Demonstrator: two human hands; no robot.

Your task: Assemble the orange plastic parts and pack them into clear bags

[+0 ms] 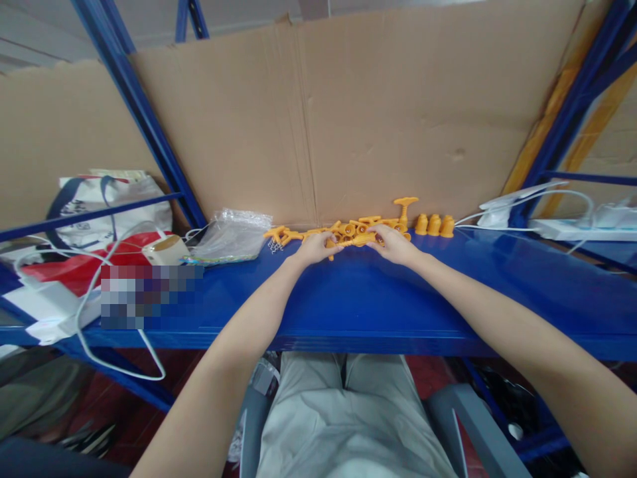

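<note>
My left hand [317, 247] is closed around a yellow plastic part [330, 245] at the near side of a pile. My right hand [393, 244] pinches a yellow plastic piece [365, 238] from the other side; the fingers partly hide its shape. Behind and between both hands lie several loose yellow parts [349, 229], some round and hollow. To the left are yellow T-shaped handles [283, 234] with twisted metal ends [275, 246], like corkscrews. One yellow T-handle [405, 207] stands upright behind my right hand.
Three yellow bell-shaped caps [434, 225] stand in a row on the blue shelf [368, 305]. Clear plastic bags [231, 236] lie on the left, near a white charger and cables [50, 300]. A cardboard sheet [398, 106] closes the back. White cables and a power strip [562, 229] are at right.
</note>
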